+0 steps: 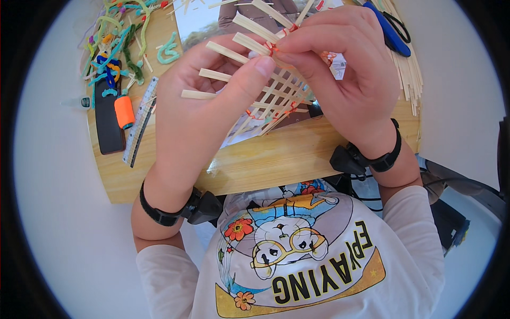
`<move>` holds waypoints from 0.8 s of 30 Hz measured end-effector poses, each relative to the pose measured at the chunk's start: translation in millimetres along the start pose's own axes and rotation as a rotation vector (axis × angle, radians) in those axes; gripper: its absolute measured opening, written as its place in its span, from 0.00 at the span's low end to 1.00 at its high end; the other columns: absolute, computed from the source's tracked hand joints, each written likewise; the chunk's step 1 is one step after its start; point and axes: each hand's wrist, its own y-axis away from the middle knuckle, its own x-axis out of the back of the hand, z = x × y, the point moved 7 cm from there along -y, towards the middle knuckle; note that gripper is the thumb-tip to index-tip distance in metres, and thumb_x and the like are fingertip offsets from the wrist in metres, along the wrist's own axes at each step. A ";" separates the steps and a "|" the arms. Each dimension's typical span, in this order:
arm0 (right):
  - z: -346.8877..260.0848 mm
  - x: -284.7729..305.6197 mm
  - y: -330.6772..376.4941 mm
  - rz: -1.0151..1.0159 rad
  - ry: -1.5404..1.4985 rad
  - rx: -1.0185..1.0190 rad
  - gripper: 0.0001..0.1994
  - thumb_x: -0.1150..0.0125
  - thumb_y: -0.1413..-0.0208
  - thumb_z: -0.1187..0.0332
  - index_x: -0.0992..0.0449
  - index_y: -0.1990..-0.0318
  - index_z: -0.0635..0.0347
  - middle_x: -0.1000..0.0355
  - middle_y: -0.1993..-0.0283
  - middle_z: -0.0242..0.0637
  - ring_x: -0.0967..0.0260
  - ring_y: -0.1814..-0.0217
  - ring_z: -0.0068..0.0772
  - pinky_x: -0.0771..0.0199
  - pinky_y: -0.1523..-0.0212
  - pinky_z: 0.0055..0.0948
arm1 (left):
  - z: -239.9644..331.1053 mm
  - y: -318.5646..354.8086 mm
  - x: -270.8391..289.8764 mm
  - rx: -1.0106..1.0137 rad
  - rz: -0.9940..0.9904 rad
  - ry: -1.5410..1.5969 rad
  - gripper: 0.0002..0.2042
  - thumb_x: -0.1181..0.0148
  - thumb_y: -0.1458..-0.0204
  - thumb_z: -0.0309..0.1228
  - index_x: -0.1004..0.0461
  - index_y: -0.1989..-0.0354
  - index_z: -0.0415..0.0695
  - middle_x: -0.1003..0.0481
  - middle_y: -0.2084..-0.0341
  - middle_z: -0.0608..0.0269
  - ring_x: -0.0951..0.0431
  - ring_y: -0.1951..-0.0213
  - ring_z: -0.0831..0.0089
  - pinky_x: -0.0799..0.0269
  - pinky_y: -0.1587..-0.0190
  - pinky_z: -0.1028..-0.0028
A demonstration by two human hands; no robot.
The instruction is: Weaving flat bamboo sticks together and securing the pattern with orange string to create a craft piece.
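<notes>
A slipping thumb or slack thread could have let the weave loosen.

At left on the counter, an orange spool lay beside a clear ruler. Right of them, the left hand had its grip pinching the woven lattice of pale strips, which was held up between both hands above the counter; were that thumb to slide, the strip ends fanning far and left could have splayed. The right hand's grip seemed pinched on the red thread: too hard a pull might have snapped it or cracked a thin strip, too light a one left it slack. At far right, a careless sweep could have scattered the loose strips.
</notes>
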 end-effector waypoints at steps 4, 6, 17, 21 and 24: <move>-0.8 0.2 0.2 0.000 0.007 0.002 0.08 0.37 0.48 0.76 0.23 0.59 0.62 0.27 0.55 0.37 0.31 0.55 0.25 0.32 0.53 0.26 | 4.3 0.7 -0.7 -0.056 0.011 -0.039 0.14 0.36 0.46 0.30 0.24 0.54 0.36 0.23 0.63 0.63 0.23 0.62 0.78 0.26 0.59 0.78; -1.8 0.2 0.6 -0.005 0.010 0.006 0.08 0.37 0.48 0.76 0.23 0.59 0.62 0.27 0.56 0.37 0.31 0.55 0.25 0.32 0.53 0.26 | 4.9 0.8 -0.7 -0.061 0.005 -0.050 0.14 0.36 0.46 0.31 0.24 0.54 0.35 0.23 0.64 0.64 0.23 0.63 0.78 0.27 0.59 0.77; -4.3 0.2 -1.0 -0.025 0.030 0.036 0.09 0.37 0.48 0.76 0.23 0.59 0.63 0.27 0.56 0.37 0.31 0.56 0.25 0.32 0.53 0.26 | -5.4 -0.5 2.2 -0.027 0.090 0.101 0.13 0.31 0.49 0.32 0.21 0.60 0.37 0.20 0.68 0.63 0.23 0.69 0.84 0.29 0.68 0.82; -4.7 -0.1 -2.6 -0.028 0.043 0.052 0.09 0.37 0.48 0.76 0.23 0.59 0.63 0.27 0.57 0.37 0.31 0.56 0.25 0.32 0.53 0.26 | -0.3 -1.7 -1.6 -0.028 -0.020 0.112 0.14 0.32 0.49 0.32 0.22 0.57 0.36 0.21 0.64 0.61 0.23 0.66 0.82 0.28 0.64 0.81; -5.1 -1.5 -3.4 -0.036 0.057 0.072 0.09 0.37 0.48 0.76 0.23 0.58 0.63 0.27 0.57 0.37 0.31 0.57 0.25 0.32 0.53 0.26 | 7.0 -4.6 6.3 0.041 -0.121 0.140 0.16 0.35 0.47 0.34 0.23 0.54 0.36 0.21 0.61 0.60 0.24 0.62 0.80 0.29 0.59 0.79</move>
